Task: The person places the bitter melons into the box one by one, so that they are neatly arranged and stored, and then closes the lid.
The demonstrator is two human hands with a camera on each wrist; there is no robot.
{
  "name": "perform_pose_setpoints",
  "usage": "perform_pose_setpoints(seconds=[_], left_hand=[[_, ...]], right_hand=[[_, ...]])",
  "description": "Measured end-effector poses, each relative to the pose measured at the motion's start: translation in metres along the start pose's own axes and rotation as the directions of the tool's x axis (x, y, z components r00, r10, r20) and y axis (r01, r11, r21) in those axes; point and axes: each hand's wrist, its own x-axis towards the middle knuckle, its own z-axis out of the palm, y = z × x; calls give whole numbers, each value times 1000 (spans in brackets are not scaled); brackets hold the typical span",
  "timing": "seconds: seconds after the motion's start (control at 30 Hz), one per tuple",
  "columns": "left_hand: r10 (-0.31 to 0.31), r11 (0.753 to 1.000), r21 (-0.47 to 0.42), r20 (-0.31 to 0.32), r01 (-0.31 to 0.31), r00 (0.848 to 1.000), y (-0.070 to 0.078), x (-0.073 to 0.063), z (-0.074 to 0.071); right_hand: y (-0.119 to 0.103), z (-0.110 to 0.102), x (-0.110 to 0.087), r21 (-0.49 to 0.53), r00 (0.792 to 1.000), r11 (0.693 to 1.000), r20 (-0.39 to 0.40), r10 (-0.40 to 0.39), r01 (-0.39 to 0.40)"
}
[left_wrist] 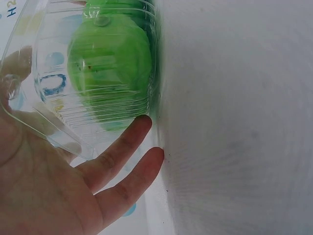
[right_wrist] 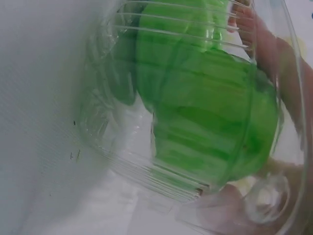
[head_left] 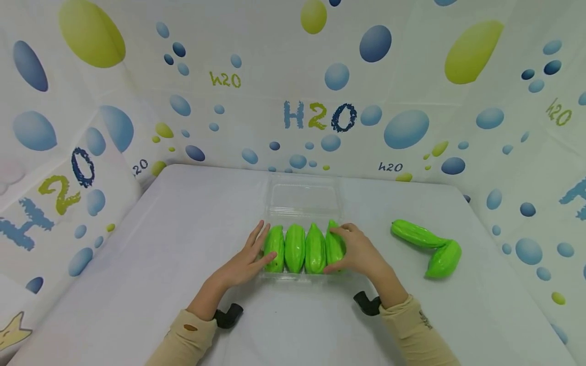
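- Four glossy green gourd-shaped pieces (head_left: pixel 295 249) stand side by side, lengthwise from twelve to six o'clock, in a clear plastic tray (head_left: pixel 297 277).
- The right hand (head_left: pixel 361 252), at the tray's three o'clock, has thumb and fingers clamped on the rightmost piece (head_left: pixel 335 246); through the blurred clear wall, whether this piece rests fully on the tray floor is hard to say.
- The left hand (head_left: pixel 240 265), at nine o'clock, has its fingers apart along the outer wall, thumb reaching over the leftmost piece (head_left: pixel 274 249).
- A clear lid (head_left: pixel 303 197) lies folded back at twelve o'clock.
- Two loose green pieces (head_left: pixel 445 259) lie near three o'clock, meeting at one end; the right hand stands between them and the tray.
- Black wrist mounts (head_left: pixel 229 315) sit at seven and five o'clock, beside beige sleeves (head_left: pixel 187 335).
- A white tablecloth (head_left: pixel 206 213) lies under everything; a bubble-print "H2O" curtain (head_left: pixel 256 101) hangs beyond, at twelve.
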Motion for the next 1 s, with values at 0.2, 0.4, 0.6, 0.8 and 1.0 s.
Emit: perform_pose_setpoints(seconds=[0.2, 0.4, 0.6, 0.8, 1.0], left_hand=[[-2, 1000, 8, -4, 2, 1000, -1, 2, 0], [-7, 1000, 10, -4, 7, 1000, -2, 1, 1], [-10, 1000, 10, -2, 10, 1000, -1, 1, 1], [-17, 1000, 9, -3, 17, 1000, -1, 0, 1], [-13, 1000, 3, -3, 13, 1000, 0, 0, 1]], right_hand=[[-1, 1, -2, -40, 999, 999, -27, -19, 18], [0, 1, -3, -31, 999, 999, -30, -25, 24], [7, -1, -3, 41, 997, 997, -37, -67, 69], [14, -5, -4, 100, 993, 989, -54, -103, 108], [19, -9, -5, 147, 990, 982, -90, -110, 122]])
